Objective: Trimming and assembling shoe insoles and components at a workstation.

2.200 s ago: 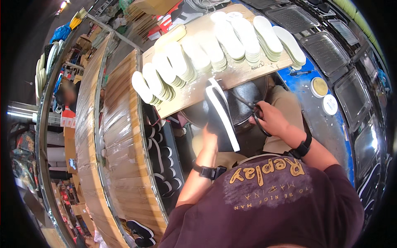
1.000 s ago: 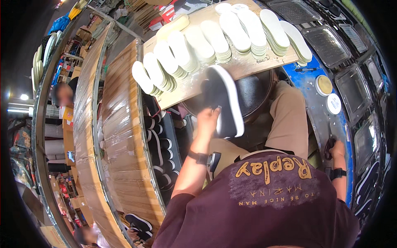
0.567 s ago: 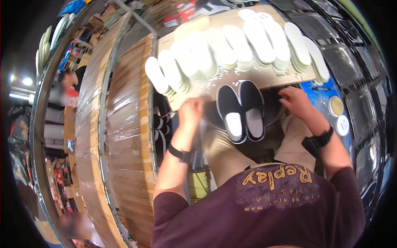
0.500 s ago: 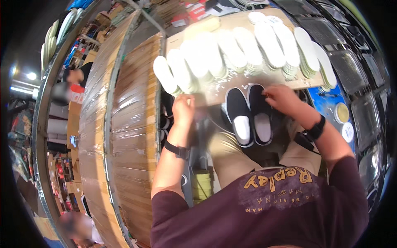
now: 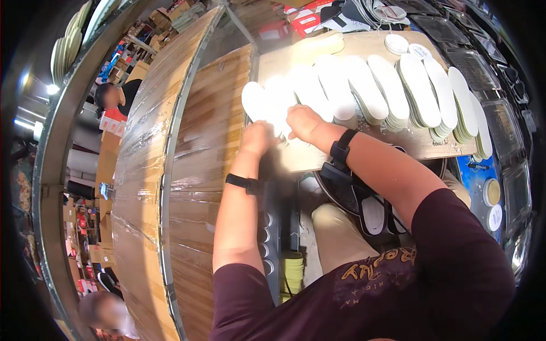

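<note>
Taking the wooden tabletop (image 5: 318,54) as landmark: just beyond its far edge lie red-and-white flat boxes (image 5: 304,21), rectangular and lying at slight angles. Far off to its left, past the curved wooden wall, brown cardboard cartons (image 5: 145,42) are stacked in rows, with a small white-and-red package (image 5: 110,123) lower down near a person there. Further down that left side sit more small red boxes (image 5: 82,221), too blurred to tell apart.

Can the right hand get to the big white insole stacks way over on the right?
Probably yes. The right hand rests on the leftmost insoles, and the board between it and the right stacks looks open, with nothing in the way.
</note>
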Motion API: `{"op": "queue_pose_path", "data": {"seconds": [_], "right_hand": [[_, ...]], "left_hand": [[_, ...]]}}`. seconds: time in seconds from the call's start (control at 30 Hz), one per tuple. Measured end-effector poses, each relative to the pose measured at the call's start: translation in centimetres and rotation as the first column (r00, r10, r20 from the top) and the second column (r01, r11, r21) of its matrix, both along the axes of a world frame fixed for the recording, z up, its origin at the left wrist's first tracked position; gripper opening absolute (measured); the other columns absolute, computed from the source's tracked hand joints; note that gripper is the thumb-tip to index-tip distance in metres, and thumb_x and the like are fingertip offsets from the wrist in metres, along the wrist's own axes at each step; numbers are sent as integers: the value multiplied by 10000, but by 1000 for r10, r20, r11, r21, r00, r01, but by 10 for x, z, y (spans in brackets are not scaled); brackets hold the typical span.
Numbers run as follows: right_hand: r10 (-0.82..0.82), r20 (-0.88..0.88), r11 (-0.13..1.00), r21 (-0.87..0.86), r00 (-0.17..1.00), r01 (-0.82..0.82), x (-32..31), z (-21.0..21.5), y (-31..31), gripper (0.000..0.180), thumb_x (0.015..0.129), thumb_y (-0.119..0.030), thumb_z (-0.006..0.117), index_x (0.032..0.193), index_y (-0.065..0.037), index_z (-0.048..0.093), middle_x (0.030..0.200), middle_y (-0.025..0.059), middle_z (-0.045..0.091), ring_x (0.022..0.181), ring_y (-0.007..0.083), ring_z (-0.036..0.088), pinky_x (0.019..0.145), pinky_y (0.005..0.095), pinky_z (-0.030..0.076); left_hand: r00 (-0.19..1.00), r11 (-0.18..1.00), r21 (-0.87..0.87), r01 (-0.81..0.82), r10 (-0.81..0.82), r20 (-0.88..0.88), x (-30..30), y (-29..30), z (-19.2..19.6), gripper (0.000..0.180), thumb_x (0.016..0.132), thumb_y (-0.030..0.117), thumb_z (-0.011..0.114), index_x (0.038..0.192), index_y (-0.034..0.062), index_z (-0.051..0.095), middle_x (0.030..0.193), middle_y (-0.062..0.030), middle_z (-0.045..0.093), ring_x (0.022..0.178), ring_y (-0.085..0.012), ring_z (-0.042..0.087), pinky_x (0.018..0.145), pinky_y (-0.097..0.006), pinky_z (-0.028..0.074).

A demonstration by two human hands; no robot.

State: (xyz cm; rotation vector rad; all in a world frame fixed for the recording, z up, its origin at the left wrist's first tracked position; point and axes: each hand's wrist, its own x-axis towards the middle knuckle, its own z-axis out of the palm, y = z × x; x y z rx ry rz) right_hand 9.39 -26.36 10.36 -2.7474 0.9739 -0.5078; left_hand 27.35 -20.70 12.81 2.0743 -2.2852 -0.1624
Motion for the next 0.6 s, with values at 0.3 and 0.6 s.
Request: {"op": "queue_pose_path", "data": {"seconds": [0.3, 0.6], "right_hand": [[1, -104, 964, -266, 995, -29, 6, -2, 19, 162, 759, -107, 564, 778, -35, 707, 863, 124, 664, 913, 274, 626, 853, 390, 489], [-78, 640, 997, 51, 764, 59, -203, 97, 102, 188, 890, -132, 596, 1017, -7, 654, 835, 135, 628, 712, 257, 608, 661, 344, 494]], "left_hand": [[967, 957, -176, -230, 245, 67, -13, 27, 5, 199, 844, 132, 539, 931, 47, 696, 942, -210, 669, 901, -371, 636, 810, -461, 486], [780, 664, -598, -448, -36, -624, -84, 189, 74, 188, 952, 72, 520, 1045, -54, 624, 961, -117, 633, 878, -188, 601, 788, -300, 481]]}}
